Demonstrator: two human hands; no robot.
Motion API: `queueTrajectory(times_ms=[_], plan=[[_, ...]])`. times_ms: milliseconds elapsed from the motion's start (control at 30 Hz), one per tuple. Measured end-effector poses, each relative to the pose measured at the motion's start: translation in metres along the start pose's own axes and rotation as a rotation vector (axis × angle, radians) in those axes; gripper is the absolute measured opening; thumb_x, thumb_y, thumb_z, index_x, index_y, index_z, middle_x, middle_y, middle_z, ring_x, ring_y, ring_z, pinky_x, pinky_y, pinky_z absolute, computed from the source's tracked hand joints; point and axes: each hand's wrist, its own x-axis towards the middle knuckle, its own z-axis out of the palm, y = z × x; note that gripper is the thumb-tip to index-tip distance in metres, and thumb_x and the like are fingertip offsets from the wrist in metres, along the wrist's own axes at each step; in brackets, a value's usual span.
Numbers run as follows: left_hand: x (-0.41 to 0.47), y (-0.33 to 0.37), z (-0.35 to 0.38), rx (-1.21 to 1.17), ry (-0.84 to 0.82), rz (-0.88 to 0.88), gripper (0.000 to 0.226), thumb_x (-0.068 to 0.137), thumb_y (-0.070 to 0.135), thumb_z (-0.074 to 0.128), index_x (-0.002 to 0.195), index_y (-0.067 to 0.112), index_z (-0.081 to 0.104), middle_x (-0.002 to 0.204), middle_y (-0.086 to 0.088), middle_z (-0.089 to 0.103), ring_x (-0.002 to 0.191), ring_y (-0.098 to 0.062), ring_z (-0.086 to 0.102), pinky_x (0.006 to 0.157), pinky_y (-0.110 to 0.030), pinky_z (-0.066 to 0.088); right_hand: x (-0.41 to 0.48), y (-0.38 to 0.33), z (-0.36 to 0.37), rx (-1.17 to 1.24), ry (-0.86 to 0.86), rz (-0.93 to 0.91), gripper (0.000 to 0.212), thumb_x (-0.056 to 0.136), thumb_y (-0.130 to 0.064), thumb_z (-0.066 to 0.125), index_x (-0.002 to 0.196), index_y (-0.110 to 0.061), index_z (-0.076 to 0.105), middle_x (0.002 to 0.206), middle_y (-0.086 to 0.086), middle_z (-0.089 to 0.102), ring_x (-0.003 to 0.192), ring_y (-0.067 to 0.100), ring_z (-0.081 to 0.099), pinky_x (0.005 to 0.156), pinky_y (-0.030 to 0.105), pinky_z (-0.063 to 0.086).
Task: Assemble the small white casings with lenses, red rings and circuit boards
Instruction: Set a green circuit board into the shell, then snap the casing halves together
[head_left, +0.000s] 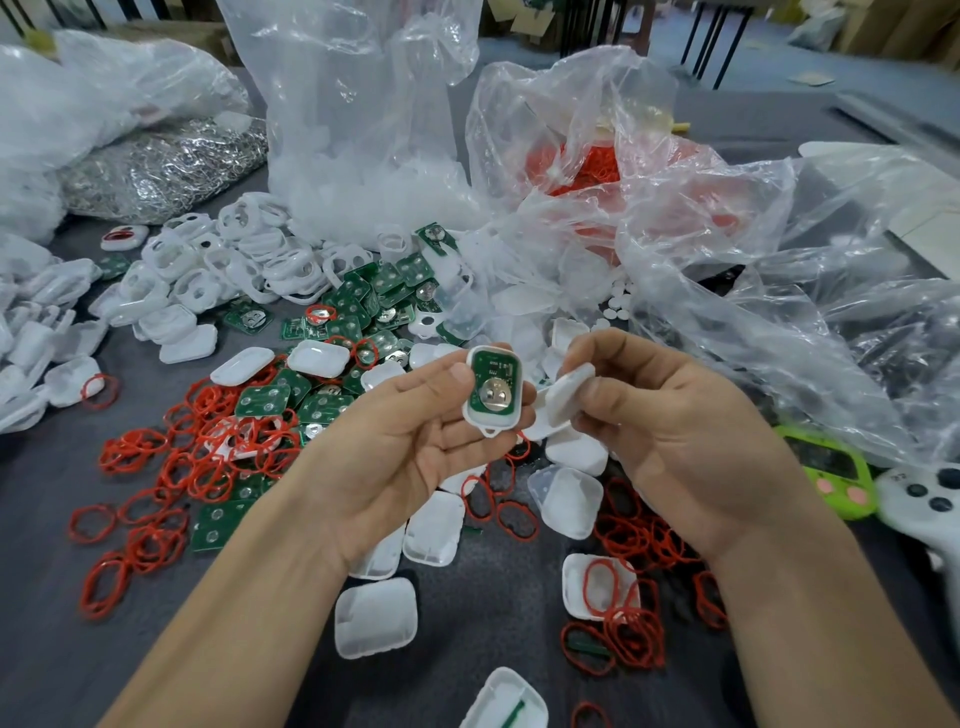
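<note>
I am pinching the small white rounded-rectangle plastic casing half (488, 421) between the thumb and curled fingers of my left hand (410, 447). Its open side is facing me, above the near middle of the dark grey table (52, 597). My right hand (670, 431) is gripping the matching white plastic cover (569, 395) in its curled fingertips, holding it tilted just right of the casing; I cannot tell whether the two are touching. To close this well, I judge I should be squaring the cover to the casing's outline first, then bringing it down flat rather than edge-first and pressing evenly round the rim so nothing inside is being pushed askew. I should also be checking for a seated red ring, which I cannot make out from here. The casing is carrying a green rectangular circuit board (497, 370) that is filling nearly all of its inside, with a round silvery metal battery clip (496, 397) in the board's nearer half and a small white hanging loop (491, 430) at the casing's near end. Thin red rubber rings (208, 457) are lying loose on the table to the left — more are lying under my hands.
</note>
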Motion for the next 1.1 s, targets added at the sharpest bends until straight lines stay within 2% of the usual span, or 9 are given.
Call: queueTrajectory(times_ms=[100, 200, 300, 400, 467, 600, 833, 1000, 1100], plan=[[0.0, -0.001, 0.0, 0.002, -0.001, -0.005, 0.033, 0.082, 0.025, 0.065, 0.107, 0.011, 0.081, 0.111, -0.023, 0.075, 0.093, -0.029, 0.078, 0.071, -0.03, 0.063, -0.001, -0.001, 0.0, -0.074, 0.03, -0.033, 0.018, 0.081, -0.002, 0.066, 0.083, -0.015, 0.077, 0.079, 0.006, 0.065, 0.078, 0.019, 0.065, 0.087, 0.039, 0.059], [0.001, -0.001, 0.0, 0.005, -0.004, -0.015, 0.033, 0.084, 0.027, 0.065, 0.109, 0.012, 0.08, 0.111, -0.023, 0.075, 0.093, -0.027, 0.078, 0.072, -0.03, 0.063, -0.003, -0.004, 0.0, -0.284, 0.155, -0.11, 0.034, 0.091, 0.01, 0.063, 0.092, -0.018, 0.083, 0.078, 0.001, 0.068, 0.071, 0.011, 0.064, 0.072, 0.029, 0.061], [0.001, -0.001, -0.001, 0.018, -0.007, -0.031, 0.032, 0.083, 0.031, 0.066, 0.106, 0.014, 0.082, 0.112, -0.021, 0.076, 0.094, -0.026, 0.078, 0.073, -0.03, 0.063, -0.005, -0.007, 0.001, -0.442, 0.27, -0.185, 0.049, 0.084, 0.013, 0.073, 0.11, -0.028, 0.075, 0.078, 0.0, 0.07, 0.061, 0.015, 0.064, 0.063, 0.024, 0.058], [0.001, -0.002, -0.001, 0.029, -0.01, -0.045, 0.032, 0.083, 0.033, 0.066, 0.102, 0.014, 0.083, 0.111, -0.02, 0.076, 0.094, -0.025, 0.078, 0.072, -0.028, 0.062, -0.007, -0.01, 0.005, -0.357, 0.343, -0.273, 0.038, 0.063, 0.008, 0.087, 0.085, -0.022, 0.078, 0.072, 0.001, 0.076, 0.062, 0.012, 0.07, 0.06, 0.018, 0.055], [0.001, -0.003, 0.0, 0.031, -0.016, -0.051, 0.033, 0.081, 0.034, 0.066, 0.101, 0.013, 0.083, 0.109, -0.019, 0.077, 0.093, -0.024, 0.078, 0.07, -0.028, 0.062, -0.007, -0.012, 0.007, -0.244, 0.333, -0.31, 0.022, 0.059, -0.003, 0.084, 0.074, -0.02, 0.08, 0.074, 0.001, 0.078, 0.067, 0.009, 0.073, 0.063, 0.015, 0.055], [0.001, -0.004, 0.001, 0.036, -0.013, -0.065, 0.035, 0.076, 0.035, 0.068, 0.099, 0.012, 0.083, 0.106, -0.019, 0.077, 0.089, -0.025, 0.078, 0.068, -0.028, 0.062, -0.006, -0.01, 0.009, -0.226, 0.186, -0.239, 0.027, 0.078, 0.003, 0.07, 0.085, -0.02, 0.084, 0.088, 0.005, 0.08, 0.086, 0.015, 0.074, 0.079, 0.019, 0.058], [0.001, -0.005, 0.003, 0.063, -0.022, -0.077, 0.042, 0.07, 0.04, 0.071, 0.099, 0.012, 0.083, 0.102, -0.016, 0.078, 0.085, -0.024, 0.078, 0.067, -0.028, 0.062, -0.007, -0.007, 0.008, -0.274, 0.085, -0.196, 0.031, 0.073, -0.015, 0.074, 0.104, -0.02, 0.079, 0.094, 0.009, 0.08, 0.088, 0.02, 0.075, 0.08, 0.022, 0.058], [0.001, -0.006, 0.004, 0.079, -0.023, -0.08, 0.045, 0.07, 0.041, 0.071, 0.102, 0.011, 0.082, 0.101, -0.018, 0.077, 0.084, -0.023, 0.077, 0.067, -0.029, 0.062, -0.005, -0.004, 0.013, -0.213, 0.105, -0.226, 0.022, 0.065, -0.017, 0.079, 0.086, -0.016, 0.077, 0.08, 0.004, 0.076, 0.072, 0.012, 0.068, 0.071, 0.022, 0.056], [0.0, -0.007, 0.005, 0.087, -0.026, -0.082, 0.04, 0.073, 0.039, 0.069, 0.101, 0.014, 0.083, 0.101, -0.015, 0.078, 0.083, -0.021, 0.077, 0.066, -0.028, 0.062, -0.005, 0.0, 0.016, -0.252, 0.119, -0.216, 0.019, 0.064, -0.018, 0.082, 0.083, -0.016, 0.082, 0.081, 0.01, 0.076, 0.071, 0.019, 0.069, 0.075, 0.032, 0.06]])
